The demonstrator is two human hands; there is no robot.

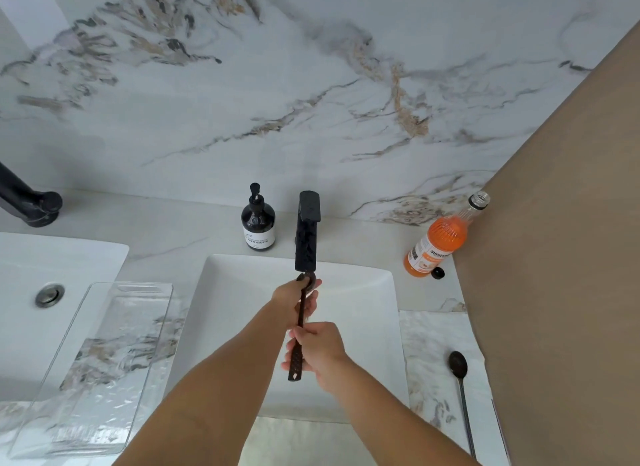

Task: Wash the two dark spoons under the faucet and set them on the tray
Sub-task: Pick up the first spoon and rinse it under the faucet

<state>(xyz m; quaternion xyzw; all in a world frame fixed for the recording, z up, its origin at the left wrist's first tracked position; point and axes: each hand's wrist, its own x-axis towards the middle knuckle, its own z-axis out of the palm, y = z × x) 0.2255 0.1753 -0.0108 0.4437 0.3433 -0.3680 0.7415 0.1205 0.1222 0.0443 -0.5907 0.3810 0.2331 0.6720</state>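
The white sink sits mid-table, the clear tray at its left edge. Under the black faucet, the left hand cups one dark spoon (bowl upward); the right hand grips its handle. The second spoon lies near the table's right edge.
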